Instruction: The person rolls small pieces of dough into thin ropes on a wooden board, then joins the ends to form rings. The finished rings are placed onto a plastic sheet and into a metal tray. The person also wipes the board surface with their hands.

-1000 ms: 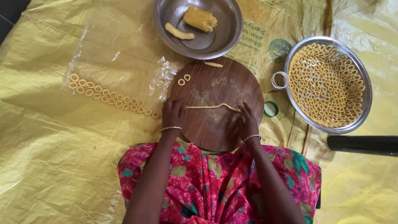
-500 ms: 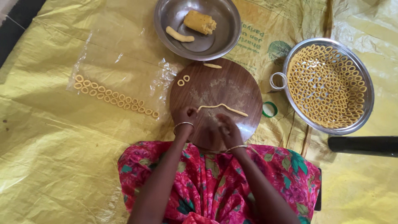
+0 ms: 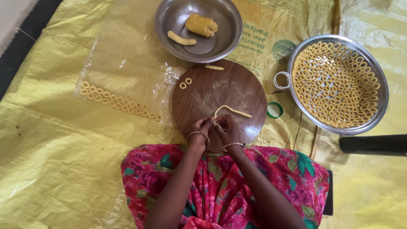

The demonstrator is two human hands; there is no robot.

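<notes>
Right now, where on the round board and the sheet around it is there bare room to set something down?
The wooden board is bare across its middle and right, between the two small rings and the dough rope. The yellow sheet is bare at lower left. It is crowded where both hands pinch the rope, and by the steel bowl.

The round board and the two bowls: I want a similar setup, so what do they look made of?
The round board looks like dark polished wood or wood-look laminate, with visible grain. The bowl and the perforated bowl seem stainless steel, shiny grey and reflective.
</notes>
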